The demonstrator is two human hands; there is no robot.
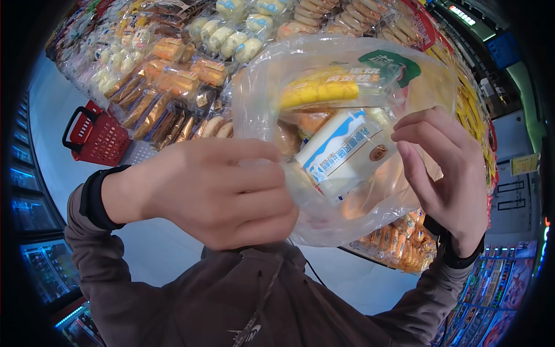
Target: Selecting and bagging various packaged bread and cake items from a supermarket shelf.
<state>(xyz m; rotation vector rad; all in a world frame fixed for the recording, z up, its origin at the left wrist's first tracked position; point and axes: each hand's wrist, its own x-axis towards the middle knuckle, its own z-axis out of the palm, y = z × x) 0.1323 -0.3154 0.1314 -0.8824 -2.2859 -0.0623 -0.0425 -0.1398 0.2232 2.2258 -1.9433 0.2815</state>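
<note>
A translucent plastic bag (321, 230) stands wide open before me, over a heap of wrapped snacks. Inside lie a white and blue printed packet (342, 152), a yellow packaged roll (321, 91) and other wrapped baked goods, partly covered. My left hand (230, 191) has its fingers closed on the bag's left rim; the fingertips are hidden behind the back of the hand. My right hand (442, 165) is at the bag's right side, thumb and fingers curved and apart, with nothing seen between them. Whether its fingers touch the plastic cannot be told.
Wrapped cakes and buns (173, 82) are piled on a display beyond and left of the bag. A red shopping basket (102, 139) with a black handle is at the left. More wrapped snacks (403, 238) lie below the bag at the right. Lit shelves (490, 277) line the lower right.
</note>
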